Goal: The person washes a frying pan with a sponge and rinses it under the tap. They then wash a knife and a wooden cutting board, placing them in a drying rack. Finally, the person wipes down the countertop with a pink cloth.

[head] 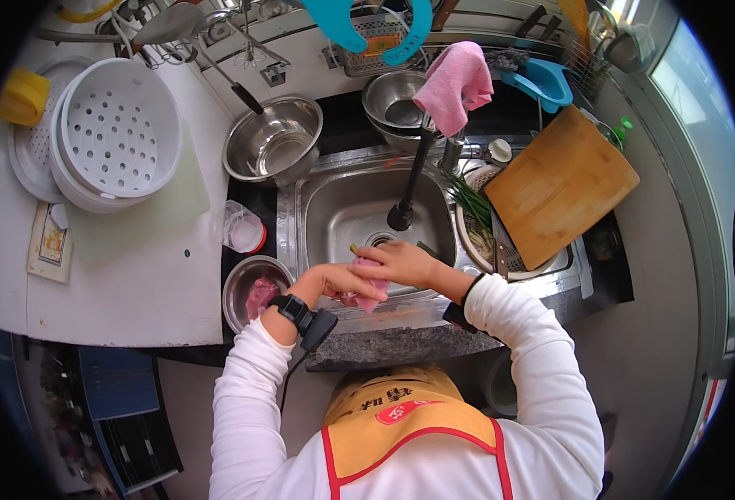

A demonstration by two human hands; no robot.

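Note:
Over the near edge of the stainless steel sink (348,187), my left hand (347,281) and my right hand (398,262) meet around a pink cloth (370,284). The right hand lies on top of the left; the cloth shows between them and hangs below. Its full shape is hidden by the fingers. A small green-yellow piece (353,249), perhaps of vegetable, shows just beyond the fingers. Left of my left wrist, a steel bowl (233,294) holds raw meat (261,296). The black faucet spout (400,215) points down behind my hands.
A wooden cutting board (561,187) leans over a colander (467,219) with green onions (470,199) and a knife (500,250). Another pink cloth (458,84) drapes the faucet. Left are a steel basin (273,140), a plastic container (242,228) and white strainers (117,128).

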